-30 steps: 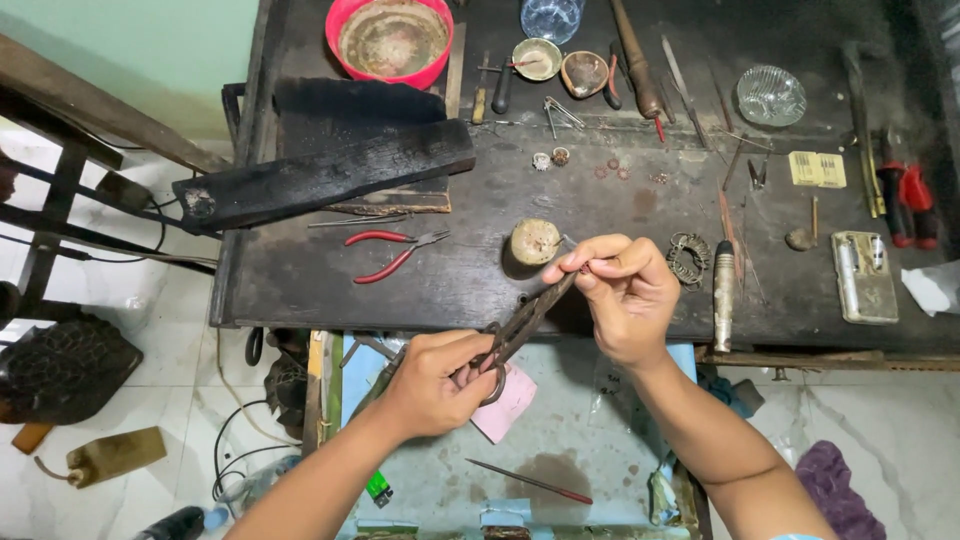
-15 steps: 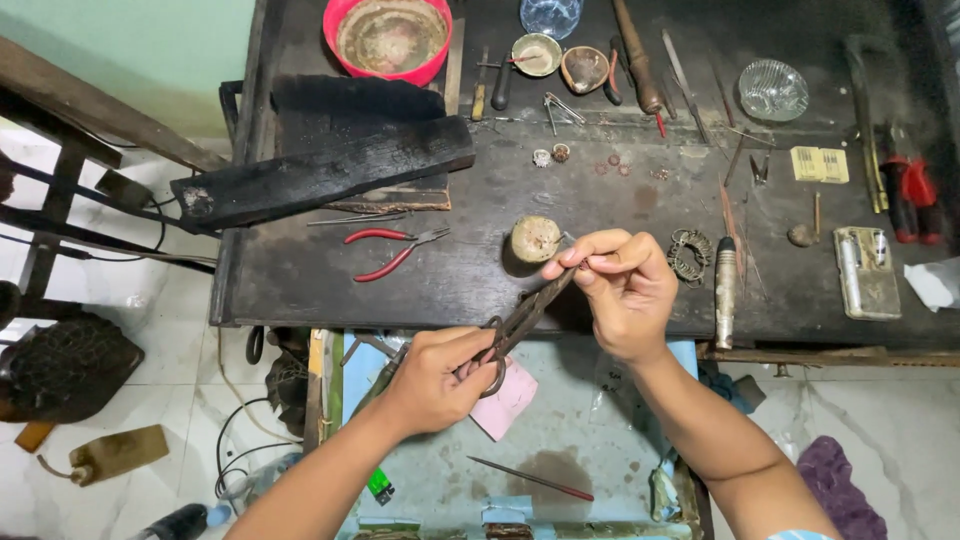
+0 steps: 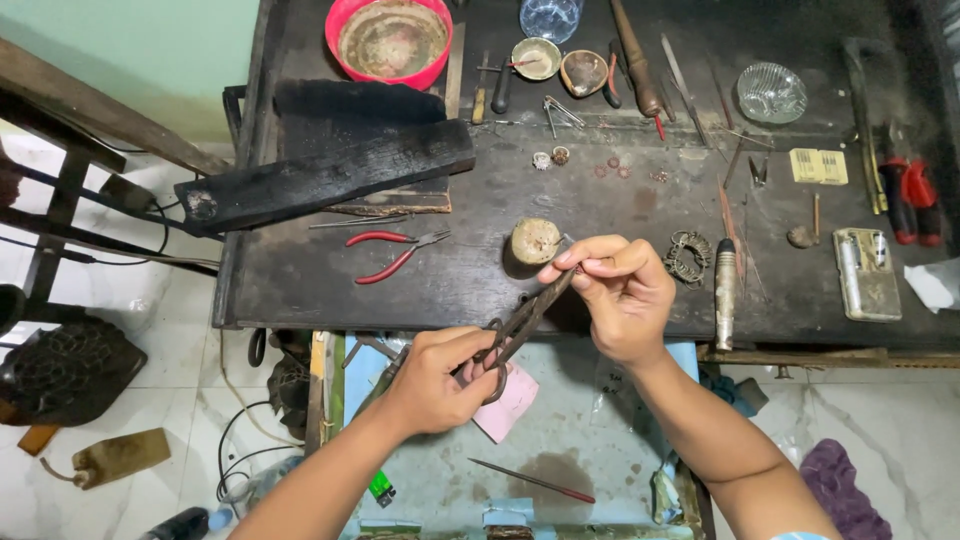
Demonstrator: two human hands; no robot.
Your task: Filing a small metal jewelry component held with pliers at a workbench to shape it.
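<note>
Against the frame from a second ago I am seeing almost no change: both hands are staying in front of the near edge of the surface, with the shears only marginally shifted. My left hand is clenching its fingers around the looped handles of the dark metal shears, while my right hand is pinching something at the blade tips between thumb and forefinger; what it is pinching is too small for me to tell. The shears are looking rusty-brown and worn, slanting up from lower left to upper right between the two hands. The dark, scorched surface is carrying a charred wooden block, red-handled pliers, a small round wooden stub just beside my right fingers, a red bowl and a pale metal lighter. Below, an open blue-lined drawer is holding a pink slip of paper, and the floor is showing white tiles.
</note>
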